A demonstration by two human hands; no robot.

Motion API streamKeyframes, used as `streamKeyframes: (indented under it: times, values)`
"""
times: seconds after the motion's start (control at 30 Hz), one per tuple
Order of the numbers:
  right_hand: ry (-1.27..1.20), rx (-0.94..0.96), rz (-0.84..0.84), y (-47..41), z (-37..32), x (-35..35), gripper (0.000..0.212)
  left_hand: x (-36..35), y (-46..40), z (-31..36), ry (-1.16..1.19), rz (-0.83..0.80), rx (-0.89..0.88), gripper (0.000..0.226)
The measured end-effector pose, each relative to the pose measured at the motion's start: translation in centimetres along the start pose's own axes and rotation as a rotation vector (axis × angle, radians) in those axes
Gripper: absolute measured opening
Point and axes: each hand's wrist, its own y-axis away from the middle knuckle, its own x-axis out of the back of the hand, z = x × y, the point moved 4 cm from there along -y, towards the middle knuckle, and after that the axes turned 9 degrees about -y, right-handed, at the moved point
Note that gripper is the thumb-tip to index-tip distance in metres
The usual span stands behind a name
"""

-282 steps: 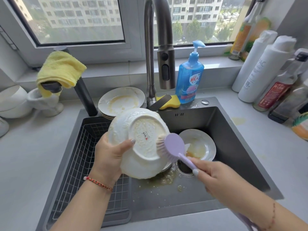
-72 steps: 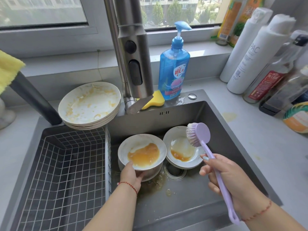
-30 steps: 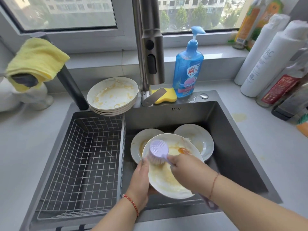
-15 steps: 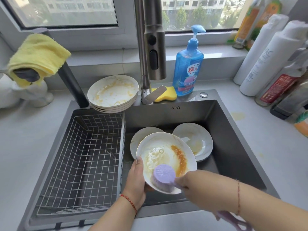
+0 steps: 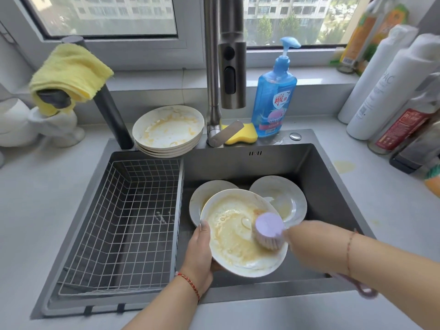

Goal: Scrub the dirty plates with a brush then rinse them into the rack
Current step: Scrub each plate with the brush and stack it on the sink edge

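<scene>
Mid-scrub now: white ceramic plate (image 5: 238, 236) held tilted above the dark sink (image 5: 333, 186), smeared across its face with yellow-orange sauce. Left hand (image 5: 198, 256) gripping its left rim, thumb over the edge, fingers hidden beneath. Right hand (image 5: 300, 234) blurred with motion, apparently closed round the handle of the lilac dish brush (image 5: 269, 232), bristles pressed against the plate's right side. Two more soiled plates (image 5: 285, 198) lying in the basin just behind; a stack of dirty plates (image 5: 167, 132) waiting on the table at the sink's back corner. Wire rack (image 5: 123, 222) set in the left of the basin, holding nothing yet.

Likely stiff, fairly weighty and breakable, and slick where greasy or wet; best held firmly at the rim with support underneath, kept low over the basin against a slip.

Blue pump bottle of dish soap (image 5: 275, 91) beside the tap (image 5: 223, 67), red Chinese characters on its label. White bottle (image 5: 385, 84) at right lettered "PAC", perhaps cut short. Red-labelled bottle (image 5: 404, 127) nearby, writing too blurred to read.
</scene>
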Motion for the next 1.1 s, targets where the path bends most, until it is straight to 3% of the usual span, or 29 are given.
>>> streamKeyframes:
  times: [0.1,0.27,0.47,0.57,0.7,0.8,0.9,1.0,1.1]
  values:
    - [0.007,0.102,-0.151,1.9,-0.9,-0.8,0.042,0.1,0.1,0.3,-0.006,0.008,-0.011,0.046]
    - [-0.118,0.19,0.032,-0.5,-1.4,-2.1,0.028,-0.4,-0.1,0.6,-0.07,0.004,-0.051,0.066]
    - [-0.144,0.167,0.288,-4.5,-1.0,0.2,0.052,-1.0,-0.2,1.5,-0.077,-0.042,-0.067,0.053]
    - [-0.044,0.136,0.414,-4.5,1.1,1.3,0.04,-0.9,-0.3,2.6,-0.077,-0.025,-0.097,0.047]
    - [0.076,0.053,0.287,-4.2,3.6,0.8,0.024,-0.5,-1.0,4.1,-0.071,0.001,-0.141,0.048]
    - [0.104,0.094,0.137,-3.2,2.8,0.3,0.008,-0.2,-1.7,4.9,-0.083,0.026,-0.146,0.05]
    - [-0.057,0.182,0.056,-1.8,0.9,0.6,0.024,-0.2,-2.3,5.2,-0.085,0.031,-0.141,0.053]
    - [-0.364,0.244,0.077,-2.6,-1.2,1.6,0.032,-0.7,-2.4,4.9,-0.099,-0.02,-0.072,0.062]
    - [-0.52,0.217,0.181,-4.5,-1.9,2.6,0.034,-1.4,-1.9,4.8,-0.123,-0.09,0.002,0.065]
